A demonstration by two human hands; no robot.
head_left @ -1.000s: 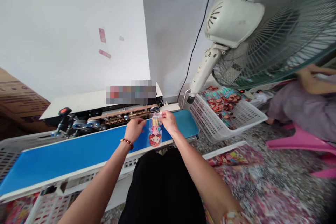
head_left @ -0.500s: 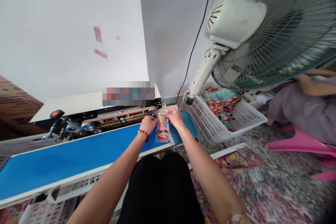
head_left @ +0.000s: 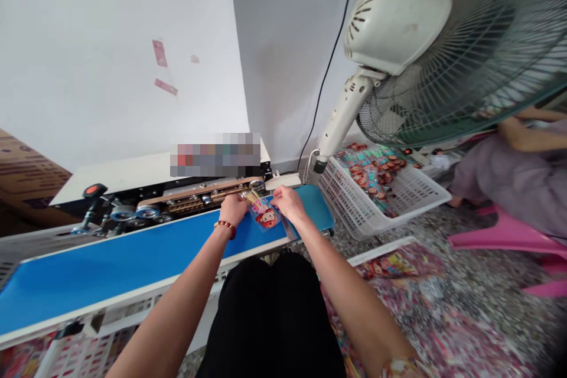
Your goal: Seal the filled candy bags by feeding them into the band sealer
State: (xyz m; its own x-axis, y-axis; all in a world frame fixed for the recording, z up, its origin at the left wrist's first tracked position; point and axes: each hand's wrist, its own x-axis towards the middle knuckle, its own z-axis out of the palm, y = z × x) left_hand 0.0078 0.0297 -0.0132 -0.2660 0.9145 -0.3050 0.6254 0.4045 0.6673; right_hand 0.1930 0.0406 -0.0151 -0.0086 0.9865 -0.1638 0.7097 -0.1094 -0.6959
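Note:
A clear plastic packet [head_left: 266, 217] with a red-haired cartoon figure lies tilted on the blue conveyor belt [head_left: 146, 254], its top edge at the rollers of the sealing machine [head_left: 212, 194]. My left hand [head_left: 233, 211], wearing a bead bracelet, pinches the packet's upper left edge. At the packet's upper right edge, the fingers of my right hand [head_left: 287, 201] are closed on it; the fingertips are partly hidden. Under my right wrist is the light-blue end plate [head_left: 316, 208] beside the belt.
A white basket [head_left: 354, 221] of filled packets stands right of the machine. The fan [head_left: 394, 29] looms above it. More printed packets [head_left: 443, 319] lie low on the right. Another person in grey clothing [head_left: 518, 171] sits near a pink stool [head_left: 500, 233].
The packet has shifted left along the belt and turned from upright to tilted, its top leaning left. My left hand has moved left with it; my right hand moved slightly.

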